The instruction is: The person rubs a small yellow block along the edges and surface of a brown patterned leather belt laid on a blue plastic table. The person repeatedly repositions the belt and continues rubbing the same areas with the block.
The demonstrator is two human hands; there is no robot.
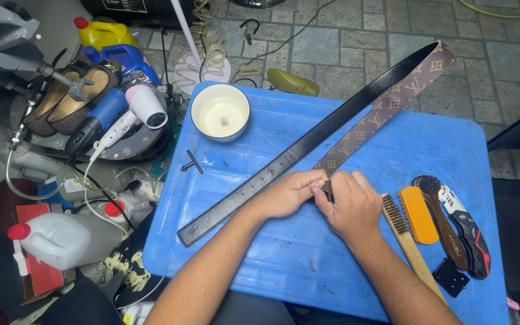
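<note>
Both hands meet mid-worktop [284, 265]: left hand [287, 194] and right hand [351, 204], each grip pinched tight on the brown patterned belt strip [386, 108], which lies beside the black belt [308, 141] running diagonally across the blue top.

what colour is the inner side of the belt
Black, pebbled; the belt shows brown patterned on its other face. Clearest in the head view.

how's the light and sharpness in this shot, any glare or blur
Head view: even light, soft shadows under the left hand and right hand; faint sheen along the black belt and white bowl; the centre is sharp, while the edges bend slightly and the cluttered left side sits darker.
</note>
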